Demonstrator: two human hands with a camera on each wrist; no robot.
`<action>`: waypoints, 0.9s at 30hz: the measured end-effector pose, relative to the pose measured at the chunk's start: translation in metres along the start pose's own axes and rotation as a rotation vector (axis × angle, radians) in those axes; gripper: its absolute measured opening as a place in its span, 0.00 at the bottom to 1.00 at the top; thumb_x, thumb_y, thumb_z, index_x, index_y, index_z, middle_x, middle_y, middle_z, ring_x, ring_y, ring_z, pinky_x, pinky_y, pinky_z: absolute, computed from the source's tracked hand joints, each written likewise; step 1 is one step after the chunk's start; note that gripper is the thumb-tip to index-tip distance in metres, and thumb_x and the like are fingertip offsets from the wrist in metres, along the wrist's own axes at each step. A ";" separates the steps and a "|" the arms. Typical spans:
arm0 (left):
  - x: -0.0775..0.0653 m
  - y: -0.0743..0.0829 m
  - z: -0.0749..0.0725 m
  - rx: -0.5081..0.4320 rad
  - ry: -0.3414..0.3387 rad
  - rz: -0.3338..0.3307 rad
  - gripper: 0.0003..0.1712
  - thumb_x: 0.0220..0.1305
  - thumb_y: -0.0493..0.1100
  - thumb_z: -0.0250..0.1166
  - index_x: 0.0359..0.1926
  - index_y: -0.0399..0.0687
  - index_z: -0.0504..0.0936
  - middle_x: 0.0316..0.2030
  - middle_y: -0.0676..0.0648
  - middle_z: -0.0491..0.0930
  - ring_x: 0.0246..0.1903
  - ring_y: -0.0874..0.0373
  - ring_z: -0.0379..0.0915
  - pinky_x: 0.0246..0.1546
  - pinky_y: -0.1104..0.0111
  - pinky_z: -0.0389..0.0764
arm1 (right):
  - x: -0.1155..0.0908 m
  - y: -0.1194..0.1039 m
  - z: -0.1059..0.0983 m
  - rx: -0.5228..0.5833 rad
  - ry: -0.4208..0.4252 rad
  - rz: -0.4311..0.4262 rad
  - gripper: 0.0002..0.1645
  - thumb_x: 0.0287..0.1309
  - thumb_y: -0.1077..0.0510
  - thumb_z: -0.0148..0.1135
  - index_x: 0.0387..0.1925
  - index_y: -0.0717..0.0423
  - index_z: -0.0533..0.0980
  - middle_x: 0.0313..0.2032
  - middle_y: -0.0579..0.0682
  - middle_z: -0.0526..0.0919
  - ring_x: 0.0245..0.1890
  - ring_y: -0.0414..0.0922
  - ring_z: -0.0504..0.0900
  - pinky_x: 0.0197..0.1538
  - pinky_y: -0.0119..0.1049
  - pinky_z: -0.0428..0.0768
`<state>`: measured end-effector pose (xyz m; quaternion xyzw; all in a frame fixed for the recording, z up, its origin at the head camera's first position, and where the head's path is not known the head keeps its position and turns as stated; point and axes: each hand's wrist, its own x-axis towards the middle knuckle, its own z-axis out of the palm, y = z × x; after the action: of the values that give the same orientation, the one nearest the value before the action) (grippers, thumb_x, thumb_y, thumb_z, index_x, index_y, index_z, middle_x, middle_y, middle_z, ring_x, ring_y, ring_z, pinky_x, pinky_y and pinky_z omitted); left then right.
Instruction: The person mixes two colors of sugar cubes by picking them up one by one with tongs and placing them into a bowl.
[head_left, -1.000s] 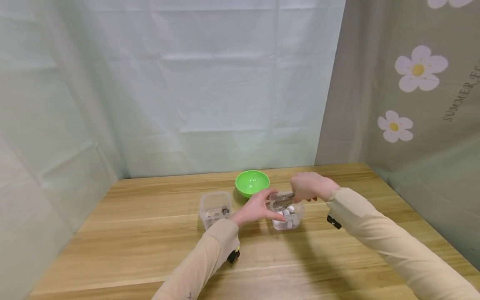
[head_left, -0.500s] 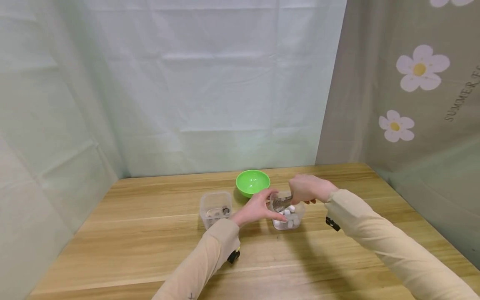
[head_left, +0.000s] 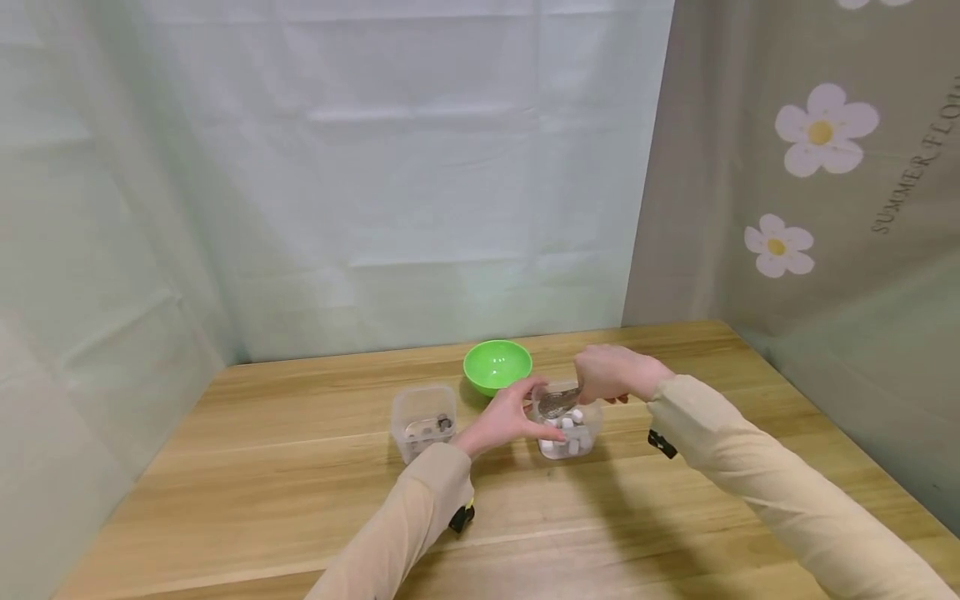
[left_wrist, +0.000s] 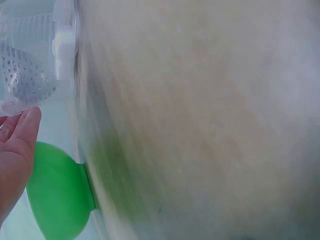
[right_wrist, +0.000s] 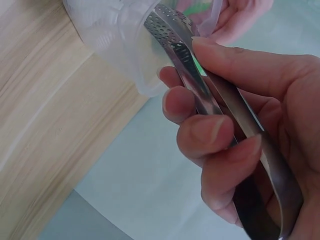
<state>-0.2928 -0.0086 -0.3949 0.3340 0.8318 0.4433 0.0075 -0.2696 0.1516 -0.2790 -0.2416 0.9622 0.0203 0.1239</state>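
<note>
My right hand [head_left: 611, 372] grips metal tongs [right_wrist: 240, 110], thumb on one arm and curled fingers on the other. Their perforated heads reach into a clear plastic container [head_left: 594, 425]. Small white pieces [head_left: 567, 422] lie inside that container, low down under the tongs. On the container's left side my left hand [head_left: 510, 421] holds the wall, thumb at the front and fingers at the back. Through the clear wall the left wrist view shows the holed tongs head [left_wrist: 25, 75], tilted downward. What lies between the heads is hidden.
Behind the left hand stands a green bowl [head_left: 497, 367]. A second clear container [head_left: 423, 400] with a few dark pieces [head_left: 444, 422] is to its left. Wooden tabletop [head_left: 262, 483] surrounds them, with a pale curtain [head_left: 420, 183] at the back and a flowered one on the right.
The tongs' arms, visibly apart a second ago, came closer together inside the container. My left hand keeps its hold. The head view has turned slightly, shifting everything a little left.
</note>
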 end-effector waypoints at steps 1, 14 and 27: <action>0.001 -0.002 0.000 -0.005 0.003 0.005 0.48 0.16 0.58 0.62 0.47 0.49 0.57 0.39 0.53 0.61 0.38 0.60 0.58 0.34 0.66 0.61 | 0.000 0.000 0.000 -0.004 0.001 0.004 0.11 0.33 0.54 0.52 0.07 0.56 0.71 0.02 0.45 0.66 0.02 0.39 0.64 0.04 0.27 0.60; 0.004 -0.014 0.003 -0.013 0.006 0.028 0.47 0.16 0.58 0.62 0.46 0.50 0.57 0.38 0.54 0.60 0.37 0.58 0.58 0.35 0.63 0.61 | 0.002 0.001 0.002 -0.001 -0.033 -0.041 0.14 0.33 0.52 0.53 0.03 0.53 0.70 0.03 0.46 0.67 0.01 0.37 0.61 0.04 0.27 0.59; 0.005 -0.016 0.006 0.085 0.028 0.071 0.47 0.17 0.62 0.59 0.45 0.49 0.58 0.35 0.56 0.62 0.34 0.60 0.60 0.31 0.67 0.64 | 0.002 -0.001 0.001 -0.022 -0.029 0.009 0.12 0.33 0.52 0.53 0.06 0.53 0.71 0.06 0.48 0.69 0.02 0.38 0.62 0.05 0.28 0.61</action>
<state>-0.3034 -0.0076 -0.4087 0.3570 0.8375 0.4122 -0.0342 -0.2705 0.1496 -0.2808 -0.2382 0.9612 0.0348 0.1351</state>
